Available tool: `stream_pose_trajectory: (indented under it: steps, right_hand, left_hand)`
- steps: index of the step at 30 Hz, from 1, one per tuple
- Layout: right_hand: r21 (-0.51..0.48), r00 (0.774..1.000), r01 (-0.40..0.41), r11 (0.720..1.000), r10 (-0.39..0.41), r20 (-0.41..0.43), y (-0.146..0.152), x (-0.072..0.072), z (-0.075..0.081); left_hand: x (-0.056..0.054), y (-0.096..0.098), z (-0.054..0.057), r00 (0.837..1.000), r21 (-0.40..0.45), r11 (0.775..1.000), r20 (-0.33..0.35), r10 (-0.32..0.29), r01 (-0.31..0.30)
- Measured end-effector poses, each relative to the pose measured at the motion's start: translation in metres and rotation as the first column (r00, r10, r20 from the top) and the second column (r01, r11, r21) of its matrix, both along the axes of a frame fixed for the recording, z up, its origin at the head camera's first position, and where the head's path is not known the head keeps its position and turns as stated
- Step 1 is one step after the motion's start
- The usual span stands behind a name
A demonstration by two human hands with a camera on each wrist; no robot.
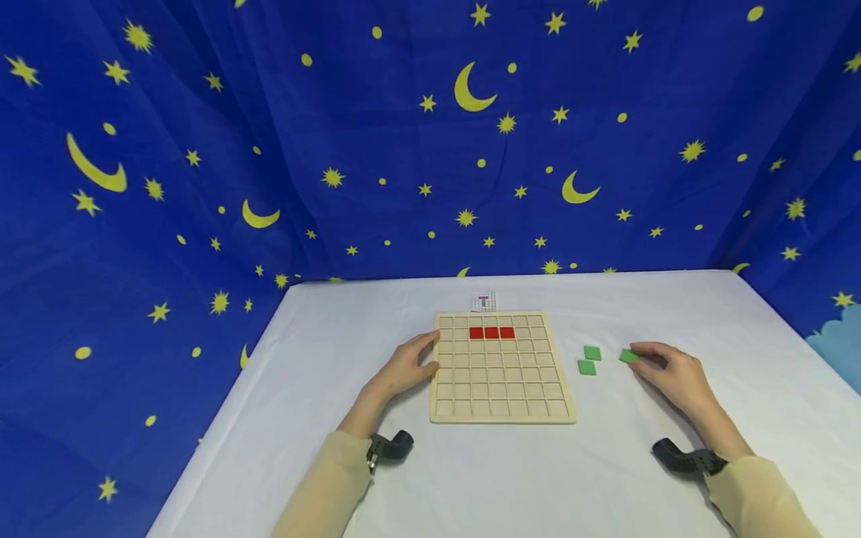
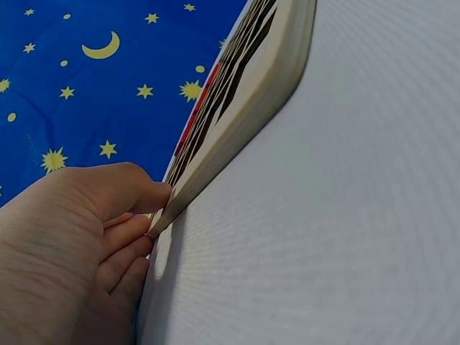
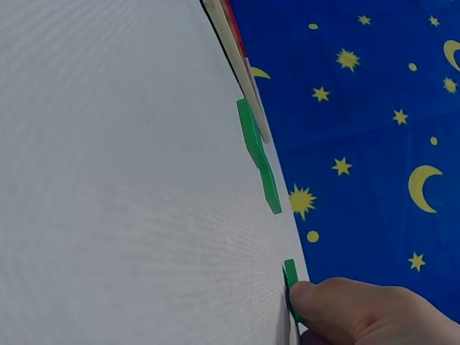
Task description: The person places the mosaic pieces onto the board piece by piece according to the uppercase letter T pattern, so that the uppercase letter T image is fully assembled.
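Observation:
A square wooden grid board (image 1: pixel 499 418) lies on the table, with three red square tiles (image 1: pixel 492 333) side by side in an upper row. At the board's left edge, my left hand (image 1: pixel 403 366) rests its thumb and fingertips against the rim; in the left wrist view the thumb (image 2: pixel 136 190) touches the wooden edge. To the right of the board, my right hand (image 1: pixel 676 373) pinches a green square tile (image 1: pixel 628 356) between thumb and fingers, low over the cloth. Between board and hand lie two more green tiles (image 1: pixel 592 353), close together.
Behind the board's top edge sits a small card (image 1: pixel 483 302) printed with a grid and a T-like figure. White cloth (image 1: pixel 511 478) covers the table. A blue curtain (image 1: pixel 403 149) with yellow moons and stars hangs behind and at the sides.

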State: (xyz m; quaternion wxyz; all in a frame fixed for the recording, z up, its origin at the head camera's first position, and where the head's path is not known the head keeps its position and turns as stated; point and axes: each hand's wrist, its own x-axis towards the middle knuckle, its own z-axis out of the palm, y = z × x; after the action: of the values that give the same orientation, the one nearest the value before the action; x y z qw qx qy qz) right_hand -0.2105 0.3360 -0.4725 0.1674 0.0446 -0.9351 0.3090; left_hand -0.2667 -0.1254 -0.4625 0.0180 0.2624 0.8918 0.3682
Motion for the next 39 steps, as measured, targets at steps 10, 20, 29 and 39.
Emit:
stream_pose_trajectory:
  steps: [10,20,29,39]
  right_hand:
    - [-0.139,0.998,-0.058,0.989,0.061,0.018,-0.010,-0.005,0.029]
    - [-0.236,0.989,-0.124,0.964,0.141,0.055,-0.037,-0.024,0.063]
    - [-0.281,0.968,-0.218,0.935,0.243,0.058,-0.082,-0.042,0.075]
    - [-0.311,0.942,-0.313,0.898,0.335,0.020,-0.121,-0.056,0.075]
  left_hand:
    - [-0.001,-0.001,-0.001,1.000,-0.013,1.000,0.011,-0.011,0.011]
    - [-0.002,0.000,-0.002,1.000,-0.019,1.000,-0.012,-0.014,0.014]
    - [-0.003,-0.001,-0.002,1.000,-0.023,1.000,0.005,-0.006,0.006]
    - [-0.001,0.000,0.001,1.000,-0.027,1.000,0.011,-0.001,0.001]
